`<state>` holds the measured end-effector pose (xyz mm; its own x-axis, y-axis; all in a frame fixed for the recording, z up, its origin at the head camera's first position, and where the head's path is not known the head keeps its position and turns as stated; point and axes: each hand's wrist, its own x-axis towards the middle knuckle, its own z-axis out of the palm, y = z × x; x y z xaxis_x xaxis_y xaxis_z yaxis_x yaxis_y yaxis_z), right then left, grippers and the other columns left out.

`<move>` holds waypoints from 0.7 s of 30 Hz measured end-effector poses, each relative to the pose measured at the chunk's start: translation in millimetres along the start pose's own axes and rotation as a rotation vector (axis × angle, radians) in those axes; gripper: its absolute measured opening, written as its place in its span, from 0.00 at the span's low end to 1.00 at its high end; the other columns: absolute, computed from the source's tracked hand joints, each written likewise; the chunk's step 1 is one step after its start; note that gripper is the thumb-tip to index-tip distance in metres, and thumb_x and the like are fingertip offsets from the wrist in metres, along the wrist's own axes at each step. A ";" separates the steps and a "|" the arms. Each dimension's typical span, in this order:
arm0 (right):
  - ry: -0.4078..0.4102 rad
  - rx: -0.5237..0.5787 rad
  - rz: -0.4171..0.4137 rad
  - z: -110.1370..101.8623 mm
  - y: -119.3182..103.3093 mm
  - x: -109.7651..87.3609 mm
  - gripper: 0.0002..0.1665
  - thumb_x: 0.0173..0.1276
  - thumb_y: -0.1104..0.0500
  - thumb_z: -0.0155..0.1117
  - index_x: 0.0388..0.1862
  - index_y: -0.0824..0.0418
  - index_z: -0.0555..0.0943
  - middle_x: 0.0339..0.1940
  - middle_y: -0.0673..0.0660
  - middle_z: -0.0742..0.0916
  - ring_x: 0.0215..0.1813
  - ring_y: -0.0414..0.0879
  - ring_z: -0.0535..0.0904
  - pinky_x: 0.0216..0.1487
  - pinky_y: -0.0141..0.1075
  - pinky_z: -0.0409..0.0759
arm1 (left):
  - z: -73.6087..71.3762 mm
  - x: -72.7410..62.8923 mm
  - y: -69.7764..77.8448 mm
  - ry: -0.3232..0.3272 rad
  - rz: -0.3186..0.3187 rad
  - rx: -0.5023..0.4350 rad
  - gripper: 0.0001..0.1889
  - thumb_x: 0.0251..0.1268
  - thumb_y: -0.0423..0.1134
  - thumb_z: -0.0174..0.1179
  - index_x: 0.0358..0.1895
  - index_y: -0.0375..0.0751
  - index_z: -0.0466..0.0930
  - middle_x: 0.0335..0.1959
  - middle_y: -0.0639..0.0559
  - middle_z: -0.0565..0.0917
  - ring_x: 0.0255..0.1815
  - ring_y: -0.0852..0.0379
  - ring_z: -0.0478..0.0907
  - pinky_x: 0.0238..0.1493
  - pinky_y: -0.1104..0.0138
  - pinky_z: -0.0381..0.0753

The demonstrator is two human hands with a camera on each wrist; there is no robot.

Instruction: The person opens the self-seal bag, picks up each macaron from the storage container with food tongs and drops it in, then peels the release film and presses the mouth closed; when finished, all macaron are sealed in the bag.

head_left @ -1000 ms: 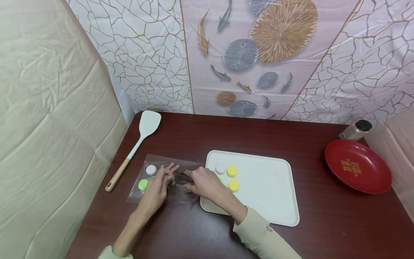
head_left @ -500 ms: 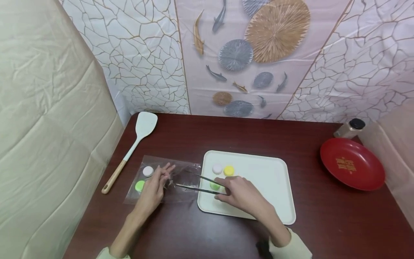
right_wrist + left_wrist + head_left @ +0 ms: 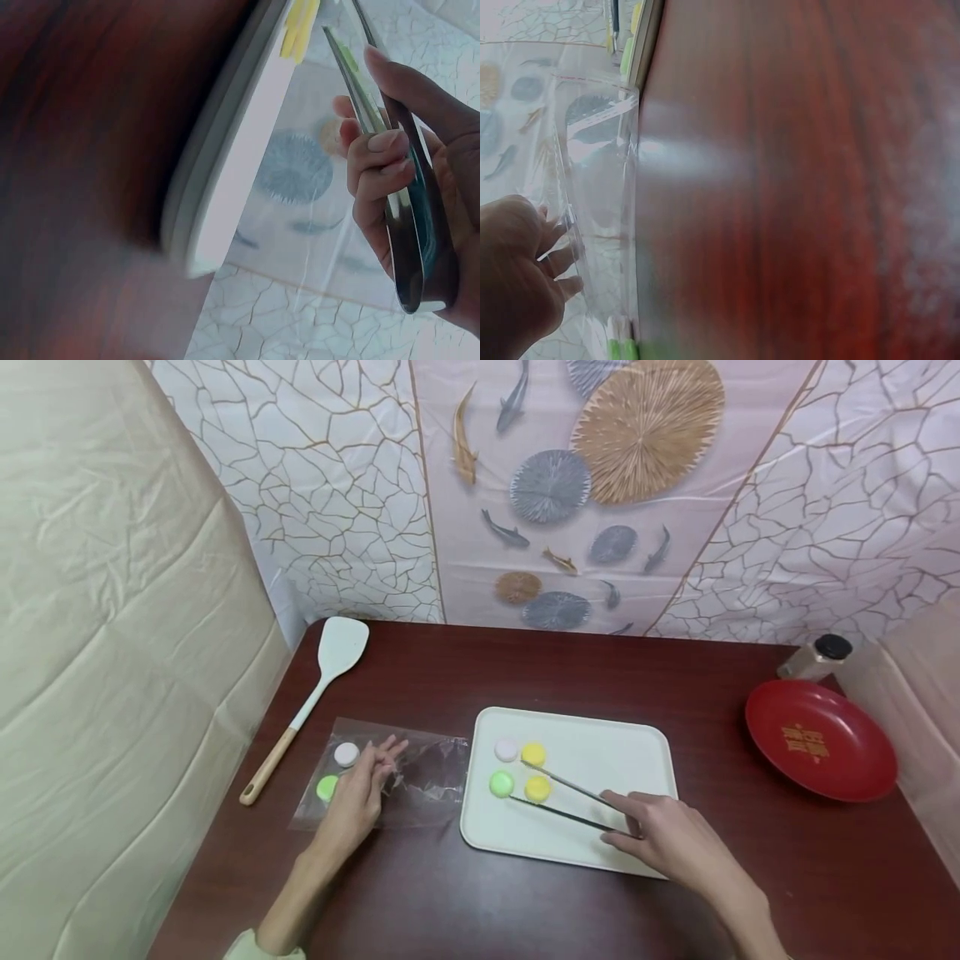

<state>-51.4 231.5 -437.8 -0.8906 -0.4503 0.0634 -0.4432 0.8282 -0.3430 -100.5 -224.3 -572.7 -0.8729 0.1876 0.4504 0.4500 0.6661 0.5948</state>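
The right hand (image 3: 671,835) grips slim metal tongs (image 3: 403,255), their tips parted over the left part of a cream rectangular tray (image 3: 611,777). Round discs lie there: pale lilac (image 3: 506,749) and yellow (image 3: 533,754) far, green (image 3: 502,783) and yellow (image 3: 537,789) near. The left hand (image 3: 362,789), fingers relaxed, rests on a clear plastic bag (image 3: 431,777) left of the tray, beside a white disc (image 3: 347,754) and a lime-green disc (image 3: 326,788).

Dark table (image 3: 480,902) beneath spatula (image 3: 308,707), bag (image 3: 431,768), tray (image 3: 611,760), plate (image 3: 847,752), jar (image 3: 804,664)
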 end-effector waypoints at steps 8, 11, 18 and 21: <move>-0.031 0.007 0.070 -0.8 9.7 -11.0 0.27 0.60 0.52 0.88 0.58 0.52 0.91 0.24 0.35 0.73 0.25 0.28 0.64 0.25 0.30 0.65 | -0.1 -0.3 1.2 0.023 0.018 0.019 0.07 0.81 0.29 0.62 0.51 0.40 0.74 0.50 0.43 0.89 0.62 0.36 0.89 0.73 0.45 0.80; -0.050 0.008 0.076 0.5 11.7 -11.1 0.27 0.60 0.52 0.88 0.58 0.52 0.91 0.24 0.35 0.73 0.25 0.29 0.64 0.25 0.30 0.65 | -0.2 -0.1 1.7 0.020 0.016 0.017 0.06 0.81 0.29 0.61 0.51 0.40 0.74 0.52 0.42 0.89 0.63 0.37 0.89 0.74 0.45 0.79; -0.106 0.027 0.093 4.0 19.6 -11.2 0.27 0.61 0.53 0.87 0.59 0.55 0.91 0.23 0.36 0.75 0.26 0.30 0.65 0.26 0.31 0.66 | -1.0 -0.3 3.4 0.005 -0.002 0.009 0.05 0.83 0.30 0.60 0.51 0.40 0.74 0.56 0.39 0.90 0.66 0.38 0.87 0.75 0.45 0.78; -0.103 0.045 0.074 3.8 22.1 -11.8 0.26 0.63 0.54 0.86 0.59 0.56 0.92 0.23 0.35 0.75 0.26 0.29 0.66 0.26 0.30 0.67 | -0.4 -0.4 3.3 0.002 -0.004 0.009 0.05 0.83 0.30 0.60 0.51 0.41 0.74 0.59 0.38 0.90 0.66 0.38 0.87 0.75 0.44 0.78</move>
<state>-50.3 253.8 -449.7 -0.9046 -0.4220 -0.0597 -0.3692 0.8459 -0.3849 -98.6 -222.4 -570.7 -0.8745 0.1835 0.4490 0.4445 0.6736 0.5904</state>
